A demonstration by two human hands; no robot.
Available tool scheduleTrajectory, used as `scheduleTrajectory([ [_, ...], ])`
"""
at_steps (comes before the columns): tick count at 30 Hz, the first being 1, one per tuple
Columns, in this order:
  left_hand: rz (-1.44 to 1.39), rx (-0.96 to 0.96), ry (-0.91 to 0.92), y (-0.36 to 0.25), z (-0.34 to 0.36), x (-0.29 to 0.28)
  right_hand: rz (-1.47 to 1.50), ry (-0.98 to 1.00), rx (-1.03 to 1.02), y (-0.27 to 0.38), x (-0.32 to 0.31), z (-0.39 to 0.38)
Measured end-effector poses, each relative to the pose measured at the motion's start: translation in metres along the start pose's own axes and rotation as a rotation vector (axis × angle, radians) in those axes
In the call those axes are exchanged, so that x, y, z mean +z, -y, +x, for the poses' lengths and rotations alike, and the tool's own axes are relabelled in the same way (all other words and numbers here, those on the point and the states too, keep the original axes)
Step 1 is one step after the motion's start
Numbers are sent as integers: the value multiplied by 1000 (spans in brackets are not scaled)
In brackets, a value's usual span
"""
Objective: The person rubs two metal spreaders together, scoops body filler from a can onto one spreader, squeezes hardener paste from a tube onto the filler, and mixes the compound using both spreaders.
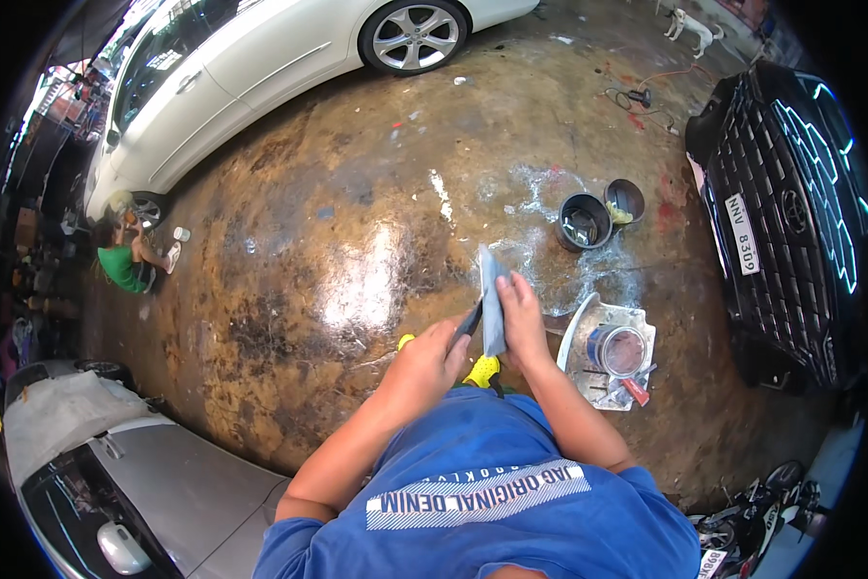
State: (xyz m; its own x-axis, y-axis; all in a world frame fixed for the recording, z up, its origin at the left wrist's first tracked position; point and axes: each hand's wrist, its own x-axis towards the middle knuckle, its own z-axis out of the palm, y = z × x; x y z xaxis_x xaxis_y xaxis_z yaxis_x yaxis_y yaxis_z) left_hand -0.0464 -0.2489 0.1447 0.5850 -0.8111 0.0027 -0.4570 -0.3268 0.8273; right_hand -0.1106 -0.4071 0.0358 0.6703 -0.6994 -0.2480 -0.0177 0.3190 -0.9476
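Observation:
In front of my blue shirt, both hands are raised close together. A flat grey sheet (492,304), which looks like sandpaper, stands nearly on edge between them. My right hand (524,323) is closed on its right side, thumb and fingers along the sheet. My left hand (426,359) is closed on a dark flat piece (469,322) that lies against the sheet's left side. Whether the dark piece is part of the same sheet, I cannot tell. Below the hands a yellow shoe (482,371) shows on my foot.
Right of my hands, a white stool (577,338) bears a can (618,349) and a red-handled tool (636,391). Two dark buckets (584,222) stand beyond. Cars surround the wet floor: white (289,58), black (772,222), grey (183,492). A person in green (122,265) crouches left; a dog (693,31) stands far right.

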Motion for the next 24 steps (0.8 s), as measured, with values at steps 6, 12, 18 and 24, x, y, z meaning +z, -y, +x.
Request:
scheduleTrajectory([
  [6,74,-199,14,30,14,0,-90,197,218,2,-24,-33],
  [12,178,10,-107,55,20,-11,43,155,164,17,-60,-28],
  [18,480,119,-25,79,14,-30,-200,213,-9,44,-76,-31],
  [24,615,183,9,83,6,-29,-916,465,-759,67,-33,-56],
])
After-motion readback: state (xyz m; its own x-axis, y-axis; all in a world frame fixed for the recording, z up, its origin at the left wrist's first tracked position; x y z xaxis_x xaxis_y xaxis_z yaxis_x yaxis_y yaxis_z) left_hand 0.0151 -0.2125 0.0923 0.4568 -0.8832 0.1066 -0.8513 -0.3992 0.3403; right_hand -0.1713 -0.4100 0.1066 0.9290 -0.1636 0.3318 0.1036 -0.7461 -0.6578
